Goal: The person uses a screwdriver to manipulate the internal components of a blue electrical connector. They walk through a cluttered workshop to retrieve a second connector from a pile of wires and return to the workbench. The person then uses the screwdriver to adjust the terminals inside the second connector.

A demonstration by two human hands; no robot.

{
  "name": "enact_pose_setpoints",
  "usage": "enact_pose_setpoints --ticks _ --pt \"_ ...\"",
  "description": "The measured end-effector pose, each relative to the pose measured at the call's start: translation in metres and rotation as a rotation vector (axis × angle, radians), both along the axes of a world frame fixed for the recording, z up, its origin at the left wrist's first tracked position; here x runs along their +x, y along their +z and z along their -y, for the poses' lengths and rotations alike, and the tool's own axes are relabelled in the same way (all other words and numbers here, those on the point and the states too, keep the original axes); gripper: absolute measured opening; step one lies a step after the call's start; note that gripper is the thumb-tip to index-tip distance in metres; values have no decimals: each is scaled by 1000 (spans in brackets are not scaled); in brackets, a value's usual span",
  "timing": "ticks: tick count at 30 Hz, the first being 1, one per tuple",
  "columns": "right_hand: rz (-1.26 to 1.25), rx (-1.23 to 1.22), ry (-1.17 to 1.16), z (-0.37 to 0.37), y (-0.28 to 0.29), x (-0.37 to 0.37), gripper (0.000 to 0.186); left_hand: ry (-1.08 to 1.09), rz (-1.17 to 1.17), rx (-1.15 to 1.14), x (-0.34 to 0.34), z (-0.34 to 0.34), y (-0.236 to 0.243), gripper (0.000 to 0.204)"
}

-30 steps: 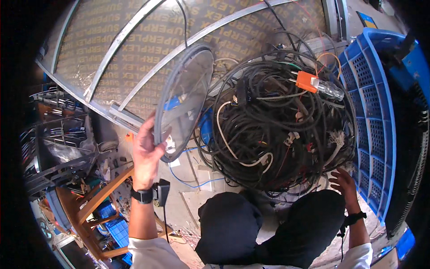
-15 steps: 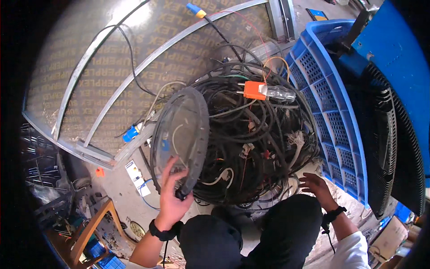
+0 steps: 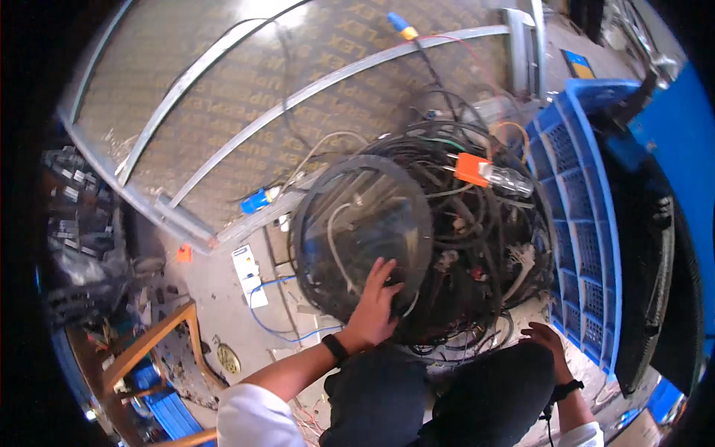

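Observation:
A round see-through cover with a thick dark rim (image 3: 426, 223) lies over the left part of a large heap of black cables (image 3: 462, 223). My left hand (image 3: 372, 309) reaches across the cover's near right side, its fingers stretched out over the clear face. Whether the fingertips press on it is hard to tell. Close to my right knee is my right hand (image 3: 547, 339), fingers loosely apart and holding nothing. On top of the heap rests an orange plug (image 3: 473, 170) with metal pins and a clear end. A frayed pale cord end (image 3: 523, 257) sticks out at its right.
A blue plastic crate (image 3: 577, 223) stands on its side to the right, beside black ribbed parts (image 3: 644, 276). Behind the heap, a brown board (image 3: 246, 127) carries metal bars. A blue connector (image 3: 257, 201) lies left of the cover. A wooden frame (image 3: 153, 346) stands at lower left.
The cover has gone from tilted up on edge to lying flatter over the cables. My left hand has shifted from its rim onto its face, fingers loosened. The whole view has moved slightly.

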State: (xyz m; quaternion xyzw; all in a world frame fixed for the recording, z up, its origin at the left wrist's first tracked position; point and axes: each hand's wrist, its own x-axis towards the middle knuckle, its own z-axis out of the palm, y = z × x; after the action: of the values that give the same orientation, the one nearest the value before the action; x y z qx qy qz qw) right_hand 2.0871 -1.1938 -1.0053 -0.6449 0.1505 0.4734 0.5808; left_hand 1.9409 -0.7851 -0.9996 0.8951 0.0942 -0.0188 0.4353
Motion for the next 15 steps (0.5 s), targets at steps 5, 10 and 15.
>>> enact_pose_setpoints --ticks 5,10,15 --pt "-12 69 -61 25 -22 -13 40 -76 82 80 -3 -2 -26 73" --pt "6 -23 144 21 -15 -8 47 55 54 30 -17 -5 2 64" --pt "13 -133 303 76 14 -17 48 393 -7 153 -82 -25 43 55"
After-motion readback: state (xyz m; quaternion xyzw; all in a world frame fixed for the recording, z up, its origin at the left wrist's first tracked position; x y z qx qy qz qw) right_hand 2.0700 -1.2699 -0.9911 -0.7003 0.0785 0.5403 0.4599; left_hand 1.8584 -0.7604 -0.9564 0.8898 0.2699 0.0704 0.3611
